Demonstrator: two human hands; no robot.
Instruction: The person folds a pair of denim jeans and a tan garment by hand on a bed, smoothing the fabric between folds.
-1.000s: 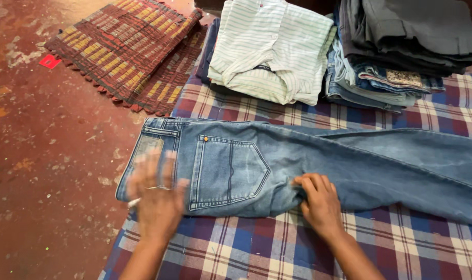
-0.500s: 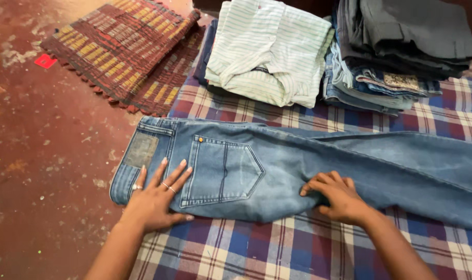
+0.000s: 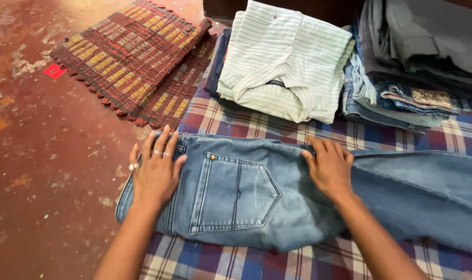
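Observation:
A pair of light blue jeans [image 3: 246, 192] lies flat on a plaid cloth [image 3: 236, 116], back pocket up, waistband to the left and legs running off to the right. My left hand [image 3: 155, 171], wearing rings, rests flat with fingers spread on the waistband end. My right hand [image 3: 329, 168] lies palm down on the upper edge of the jeans near the seat. Neither hand grips the fabric.
A folded pale striped shirt [image 3: 288, 62] sits behind the jeans. To its right is a stack of folded jeans and dark trousers [image 3: 417, 57]. A woven red and yellow mat [image 3: 137, 52] lies on the red floor [image 3: 49, 155] at left.
My left hand slid up from the lower edge onto the waistband. My right hand moved from the crotch fold at the lower edge up to the top edge.

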